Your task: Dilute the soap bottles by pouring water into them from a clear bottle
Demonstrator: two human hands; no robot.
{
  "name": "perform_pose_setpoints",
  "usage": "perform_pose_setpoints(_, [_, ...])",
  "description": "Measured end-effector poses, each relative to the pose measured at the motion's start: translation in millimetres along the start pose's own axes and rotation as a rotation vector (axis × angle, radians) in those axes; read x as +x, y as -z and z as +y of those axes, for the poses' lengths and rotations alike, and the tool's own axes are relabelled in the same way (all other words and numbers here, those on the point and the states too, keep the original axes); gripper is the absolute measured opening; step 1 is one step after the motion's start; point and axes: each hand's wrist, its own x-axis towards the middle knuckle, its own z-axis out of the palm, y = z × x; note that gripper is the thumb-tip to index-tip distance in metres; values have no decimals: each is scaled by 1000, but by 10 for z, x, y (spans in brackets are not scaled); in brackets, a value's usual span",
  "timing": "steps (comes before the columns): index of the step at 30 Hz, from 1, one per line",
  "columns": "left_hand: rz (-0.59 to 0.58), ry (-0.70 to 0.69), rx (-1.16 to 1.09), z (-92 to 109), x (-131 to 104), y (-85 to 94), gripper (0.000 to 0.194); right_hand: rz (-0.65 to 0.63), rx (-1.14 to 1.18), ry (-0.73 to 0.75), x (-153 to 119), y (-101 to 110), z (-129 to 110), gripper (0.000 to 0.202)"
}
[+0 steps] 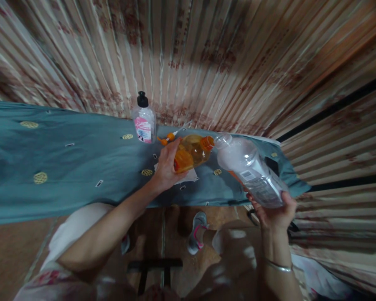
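Observation:
My left hand (168,168) is wrapped round a tilted orange bottle (192,152), whose open neck points right. Its mouth meets or nearly meets the mouth of a large clear bottle (249,167), tilted with its neck up and to the left. The base of that clear bottle rests in my right hand (274,211). An orange pump top (168,138) lies on the cloth behind my left hand. Under the orange bottle is a white paper or cloth (189,176). Whether liquid passes between the bottles I cannot tell.
A clear pump bottle with a black top and pink label (144,125) stands at the back of the teal tablecloth (75,154). Pleated curtains (175,54) hang behind and to the right. A dark object (272,165) lies behind the clear bottle. Below are my legs and a shoe (196,234).

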Motion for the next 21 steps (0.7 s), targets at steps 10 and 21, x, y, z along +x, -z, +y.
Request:
perform_pose_setpoints(10, [-4,13,0,24,-39,-14,106,21,-53,93,-5,-47,-132,45])
perform_pose_setpoints(21, [-37,47,0,51,-94,74,111,23,-16,128,-3,-152,-147,46])
